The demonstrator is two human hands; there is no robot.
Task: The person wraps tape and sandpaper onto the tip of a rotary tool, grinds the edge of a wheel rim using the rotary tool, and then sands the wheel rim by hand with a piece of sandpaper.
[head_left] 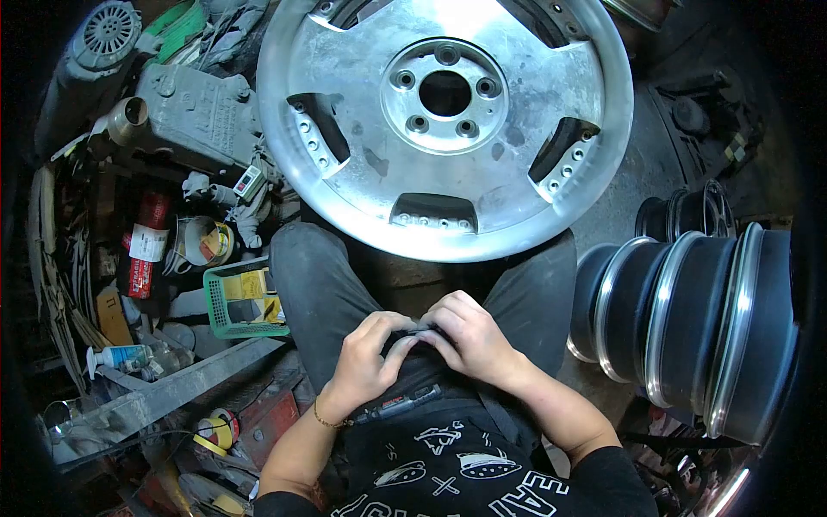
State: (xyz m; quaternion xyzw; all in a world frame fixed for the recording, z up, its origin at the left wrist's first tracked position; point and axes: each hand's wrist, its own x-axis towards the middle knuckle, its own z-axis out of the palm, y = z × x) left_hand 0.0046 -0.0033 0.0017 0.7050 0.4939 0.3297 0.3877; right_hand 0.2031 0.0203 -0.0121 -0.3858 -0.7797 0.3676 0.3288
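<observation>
Both hands are close together over the lap, in the lower middle of the head view. My left hand (372, 349) has its thumb and fingers pinched together on something small and dark. My right hand (461, 336) meets it from the other side, its fingertips also pressed together. What lies between the fingertips is too small and dark to make out. Beyond the knees sits a large silver wheel rim (444, 185), face up, with a round centre hole and several bolt holes. Neither hand touches it.
At the left are a green basket (211, 302) with yellow and dark pieces, a red roll (142, 280) with a white label, a metal beam (185, 392) and a grey motor housing (202, 116). Several wheel rims (702, 319) stand in a row at the right.
</observation>
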